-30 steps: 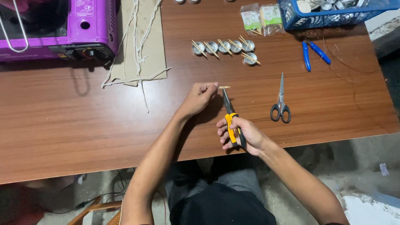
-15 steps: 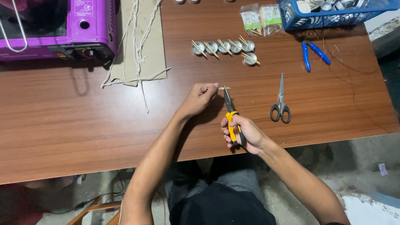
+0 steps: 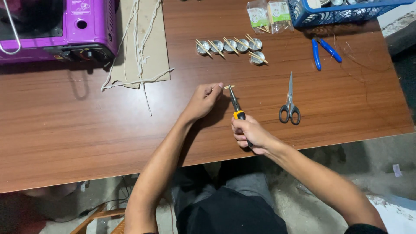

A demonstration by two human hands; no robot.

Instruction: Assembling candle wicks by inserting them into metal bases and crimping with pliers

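My left hand (image 3: 203, 100) rests on the brown table (image 3: 86, 125) and pinches a small thin stick (image 3: 229, 86) between thumb and fingers. My right hand (image 3: 250, 134) grips the yellow-and-black handles of a pair of pliers (image 3: 236, 104). The plier tips point up at the stick's free end, close to or touching it. Beyond them stands a row of several small silver cups (image 3: 229, 45), each with a thin stick laid across it.
Black-handled scissors (image 3: 290, 104) lie right of the pliers. Blue-handled cutters (image 3: 323, 51), a blue basket (image 3: 342, 13) and two small clear packets (image 3: 268, 13) sit at the back right. A purple stove (image 3: 56, 26) and cardboard with white strings (image 3: 138, 43) sit back left.
My right hand has shifted slightly, and the plier tips have closed in on the stick's end. My left hand keeps its hold.
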